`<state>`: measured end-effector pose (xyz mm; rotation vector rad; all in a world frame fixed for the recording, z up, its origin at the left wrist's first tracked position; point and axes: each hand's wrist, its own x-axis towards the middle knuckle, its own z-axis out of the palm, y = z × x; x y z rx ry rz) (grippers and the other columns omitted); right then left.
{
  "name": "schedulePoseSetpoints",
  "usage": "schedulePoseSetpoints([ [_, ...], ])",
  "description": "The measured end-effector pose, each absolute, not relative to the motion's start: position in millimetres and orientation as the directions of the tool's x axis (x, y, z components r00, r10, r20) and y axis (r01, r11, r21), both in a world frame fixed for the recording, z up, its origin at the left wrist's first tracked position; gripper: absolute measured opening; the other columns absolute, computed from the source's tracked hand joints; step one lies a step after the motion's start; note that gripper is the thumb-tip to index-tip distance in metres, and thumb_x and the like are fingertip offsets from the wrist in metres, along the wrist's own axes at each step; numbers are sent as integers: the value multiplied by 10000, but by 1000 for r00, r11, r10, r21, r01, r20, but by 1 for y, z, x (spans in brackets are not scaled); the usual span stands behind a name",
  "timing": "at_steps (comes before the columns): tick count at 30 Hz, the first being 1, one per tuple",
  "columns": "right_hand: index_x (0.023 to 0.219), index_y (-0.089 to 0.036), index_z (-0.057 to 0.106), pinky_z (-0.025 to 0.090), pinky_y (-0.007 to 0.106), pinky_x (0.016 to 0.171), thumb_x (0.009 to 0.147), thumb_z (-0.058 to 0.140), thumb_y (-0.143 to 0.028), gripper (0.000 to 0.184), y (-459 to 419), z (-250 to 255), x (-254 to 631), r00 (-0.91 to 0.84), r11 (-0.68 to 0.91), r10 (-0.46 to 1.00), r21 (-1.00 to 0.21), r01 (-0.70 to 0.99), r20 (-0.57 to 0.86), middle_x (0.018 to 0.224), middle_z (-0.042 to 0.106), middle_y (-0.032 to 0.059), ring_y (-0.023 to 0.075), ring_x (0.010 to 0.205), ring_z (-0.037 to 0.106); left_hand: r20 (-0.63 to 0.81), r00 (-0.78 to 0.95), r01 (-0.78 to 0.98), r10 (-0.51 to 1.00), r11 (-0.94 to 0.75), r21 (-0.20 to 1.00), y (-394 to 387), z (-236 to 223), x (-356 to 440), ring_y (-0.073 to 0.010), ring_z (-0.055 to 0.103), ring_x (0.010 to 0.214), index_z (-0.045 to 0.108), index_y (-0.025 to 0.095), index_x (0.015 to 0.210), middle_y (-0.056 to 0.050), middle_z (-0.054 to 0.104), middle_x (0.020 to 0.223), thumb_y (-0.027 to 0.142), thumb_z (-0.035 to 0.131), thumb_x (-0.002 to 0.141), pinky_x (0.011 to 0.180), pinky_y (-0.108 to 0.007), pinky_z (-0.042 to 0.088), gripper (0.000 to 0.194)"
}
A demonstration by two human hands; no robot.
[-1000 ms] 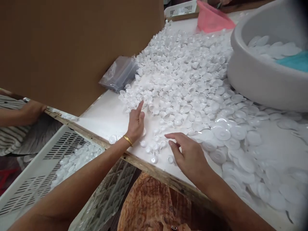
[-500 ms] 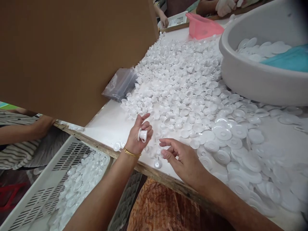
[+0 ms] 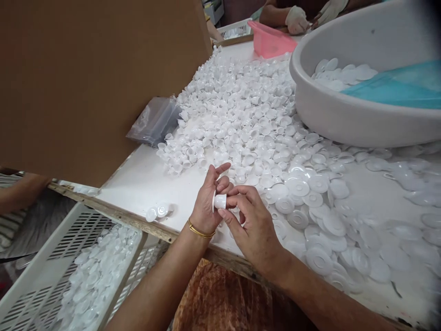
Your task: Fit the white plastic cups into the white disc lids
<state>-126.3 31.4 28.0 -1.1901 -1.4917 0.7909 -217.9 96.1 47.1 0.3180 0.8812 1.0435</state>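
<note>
One small white cup (image 3: 221,201) is held on its side above the near edge of the table (image 3: 134,172), between the person's two hands. A thin white disc (image 3: 213,202) is seen at the cup's left end, set against the palm; whether the two are joined cannot be told. By the left hand (image 3: 206,202), the cup is gripped in the cupped palm, with the index finger extended and the others partly curled. By the right hand (image 3: 257,225), the cup is pinched at its other end between thumb and fingertips. A gold-coloured bracelet (image 3: 201,232) is worn on the left wrist.

Beyond the hands, the table is covered by a broad heap of white cups (image 3: 237,110), and white saucers (image 3: 296,187) are spread to the right. Two small discs (image 3: 156,212) are placed near the table's edge at the left. A clear plastic packet (image 3: 155,122) is laid beside the brown cardboard (image 3: 96,82). More saucers and a blue sheet (image 3: 396,87) are held in the large pale tub (image 3: 344,110). White pieces (image 3: 91,280) are gathered in the slotted crate (image 3: 43,271). At the far side, a co-worker's gloved hand (image 3: 296,20) is seen past the pink container (image 3: 270,41).
</note>
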Motion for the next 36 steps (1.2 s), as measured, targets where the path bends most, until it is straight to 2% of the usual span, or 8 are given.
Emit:
schedulePoseSetpoints([
  [4,864,-203,549,508,309,751,856,491,-159,74,33,27,-125,5,326,938,-890,318,346,1062,510,71,171,934,541,-453,173,-522,875,471,711,94,47,-219,-53,366,423,562,133,997,60,365,503,441,353,912,442,-168,346,382],
  [7,868,-188,552,502,318,773,858,467,-132,102,34,25,-125,-15,398,906,-840,369,423,1071,517,87,176,938,547,-421,152,-453,894,442,774,92,46,-224,-74,444,503,575,131,998,17,465,594,469,332,907,506,-190,397,426],
  [12,910,-170,567,499,320,763,847,431,-57,188,32,19,-129,-110,526,838,-739,421,534,956,573,84,183,889,540,-415,202,-481,887,459,747,91,42,-229,-113,524,651,572,132,1014,-35,542,725,500,287,903,612,-217,442,478],
  [18,905,-166,566,491,347,760,832,418,-44,205,29,14,-131,-154,560,818,-703,438,555,906,594,90,204,865,530,-384,247,-466,890,457,758,87,41,-226,-130,540,703,566,148,1081,-52,574,757,527,279,895,664,-239,453,510],
  [27,823,-178,538,482,339,729,803,421,-24,194,29,13,-129,-153,521,850,-763,382,504,858,599,69,195,820,535,-354,173,-299,919,391,870,82,40,-225,-124,532,662,590,192,1118,-47,594,761,558,304,878,609,-231,424,523],
  [32,811,-187,540,473,311,759,820,434,-48,175,28,11,-128,-106,462,885,-826,323,453,870,596,62,183,862,548,-313,137,-217,940,337,916,85,40,-220,-112,518,642,604,211,1103,-32,578,744,529,299,891,609,-225,411,490],
  [36,817,-203,561,457,303,797,869,470,-147,118,30,8,-128,-98,377,926,-903,207,364,909,605,45,171,886,559,-364,146,-292,920,391,873,85,43,-225,-119,526,645,599,188,1088,-43,579,757,553,303,877,609,-235,423,514],
])
